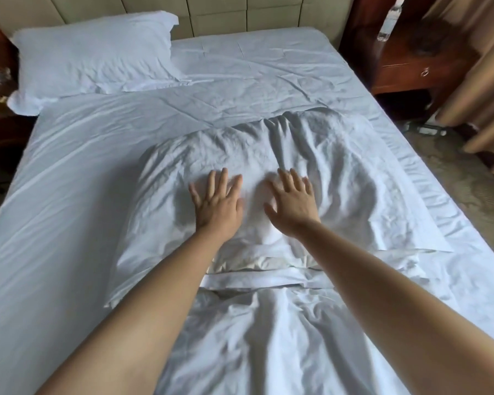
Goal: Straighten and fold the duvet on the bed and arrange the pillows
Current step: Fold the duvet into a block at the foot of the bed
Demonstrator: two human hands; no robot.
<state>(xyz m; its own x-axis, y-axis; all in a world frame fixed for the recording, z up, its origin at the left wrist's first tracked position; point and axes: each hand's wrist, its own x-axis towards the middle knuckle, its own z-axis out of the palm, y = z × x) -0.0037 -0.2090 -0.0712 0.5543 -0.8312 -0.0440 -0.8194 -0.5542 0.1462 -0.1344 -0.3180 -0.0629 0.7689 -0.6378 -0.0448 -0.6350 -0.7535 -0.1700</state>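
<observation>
Bed [69, 223] fills most of the view; its near end and left side run out of frame, so the full outline cannot be seen. White sheet over the mattress, creased, lying flat along the left side and across the head end.

Duvet [268, 337]: white, rumpled, bunched at the bottom centre between the person's forearms. Its lower part is cut off by the frame edge, and white on white makes its border with the sheet hard to trace.

Near pillow [340, 172] lies mid-bed, wrinkled, slightly right of centre, its near edge touching the duvet. Far pillow [92, 55] sits at the head end on the left, against the padded headboard [226, 12], whose top is cropped.

Nightstand [411, 61], dark wood, stands right of the head end; a clear bottle [389, 19] stands on it, label unreadable. Tan curtain [479, 81] hangs at far right, partly out of view. Patterned floor [454, 178] shows beside the bed; a small dark item there is too blurred to identify. Objects at the left edge are also too dim to tell.

Left hand [216, 203] lies flat on the near pillow, fingers spread wide, gripping nothing. Right hand [293, 202] just beside it, likewise splayed and palm-down on the pillow, holding nothing. The two hands are apart, not touching.
</observation>
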